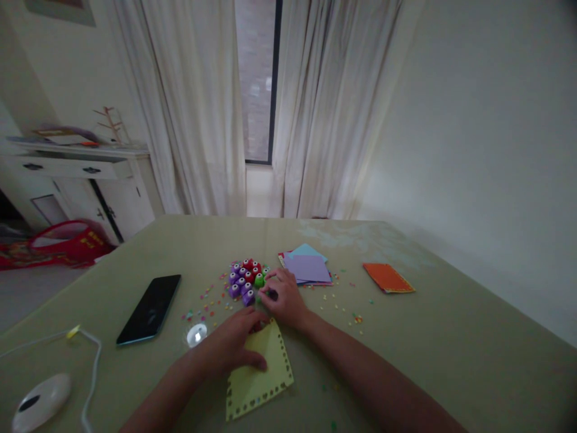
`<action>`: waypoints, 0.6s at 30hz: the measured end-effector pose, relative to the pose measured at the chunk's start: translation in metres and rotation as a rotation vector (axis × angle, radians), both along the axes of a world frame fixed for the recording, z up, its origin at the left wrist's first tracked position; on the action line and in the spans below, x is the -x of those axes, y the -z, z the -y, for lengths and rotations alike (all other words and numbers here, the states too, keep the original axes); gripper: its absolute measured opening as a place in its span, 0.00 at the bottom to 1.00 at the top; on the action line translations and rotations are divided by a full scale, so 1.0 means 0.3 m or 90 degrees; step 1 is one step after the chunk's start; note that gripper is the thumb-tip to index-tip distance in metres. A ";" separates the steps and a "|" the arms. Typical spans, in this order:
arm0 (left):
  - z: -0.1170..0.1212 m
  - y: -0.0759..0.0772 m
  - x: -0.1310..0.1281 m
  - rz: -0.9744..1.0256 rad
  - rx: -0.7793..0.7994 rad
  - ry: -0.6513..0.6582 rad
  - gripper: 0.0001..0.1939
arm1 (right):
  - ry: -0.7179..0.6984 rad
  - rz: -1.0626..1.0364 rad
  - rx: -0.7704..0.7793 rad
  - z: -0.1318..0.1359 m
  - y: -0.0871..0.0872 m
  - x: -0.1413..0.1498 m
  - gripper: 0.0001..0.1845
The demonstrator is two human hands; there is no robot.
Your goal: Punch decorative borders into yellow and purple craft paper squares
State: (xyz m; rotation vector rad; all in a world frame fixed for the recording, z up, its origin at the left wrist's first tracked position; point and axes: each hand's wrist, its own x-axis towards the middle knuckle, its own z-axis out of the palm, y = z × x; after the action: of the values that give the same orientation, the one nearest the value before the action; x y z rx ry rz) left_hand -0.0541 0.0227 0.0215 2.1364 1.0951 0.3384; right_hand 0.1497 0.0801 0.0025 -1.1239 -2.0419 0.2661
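Note:
A yellow sheet of paper [264,385] with shaped holes punched along its edges lies near the table's front. My left hand [241,340] holds it, thumb flat on top and fingers curled at its far edge. Just beyond, my right hand [283,297] is bent with thumb and fingers curved towards each other beside a green craft punch [259,280]; whatever is between the fingertips is hidden. Several small purple craft punches [234,290] and red craft punches [250,276] stand clustered to the left of my right hand.
Behind my right hand lies stacked coloured paper, purple [309,269] on top. Orange paper [388,278] is at right. Confetti [211,304] is scattered about. On the left are a black tablet [149,308], a clear round disc [197,335], a white cable [95,367] and a white oval device [42,402].

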 end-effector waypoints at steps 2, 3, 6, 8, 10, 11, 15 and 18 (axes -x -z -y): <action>-0.001 0.004 0.001 -0.005 0.002 -0.003 0.35 | -0.020 0.032 -0.008 0.031 -0.008 -0.035 0.04; 0.000 0.004 0.001 -0.009 0.004 -0.004 0.36 | -0.031 0.046 -0.011 0.047 -0.012 -0.054 0.04; 0.008 -0.004 0.000 0.000 0.019 0.001 0.39 | -0.053 0.080 -0.012 0.094 -0.023 -0.115 0.03; 0.016 -0.012 0.001 0.007 0.026 0.003 0.37 | -0.060 0.094 -0.006 0.126 -0.029 -0.153 0.02; 0.023 -0.016 0.002 0.007 0.029 0.005 0.35 | -0.060 0.101 0.004 0.158 -0.034 -0.188 0.03; 0.024 -0.016 0.003 0.006 0.028 0.006 0.34 | -0.058 0.100 0.011 0.173 -0.035 -0.203 0.02; 0.018 0.003 0.006 0.005 0.024 0.005 0.36 | -0.049 0.065 0.040 0.219 -0.038 -0.245 0.03; 0.012 0.014 0.005 -0.008 0.034 -0.007 0.37 | -0.051 0.035 0.064 0.234 -0.037 -0.256 0.03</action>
State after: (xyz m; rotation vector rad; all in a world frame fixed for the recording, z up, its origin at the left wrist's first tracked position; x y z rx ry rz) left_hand -0.0556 0.0192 0.0173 2.0883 1.1104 0.2977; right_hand 0.2266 0.0099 0.0136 -1.1224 -2.1463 0.3858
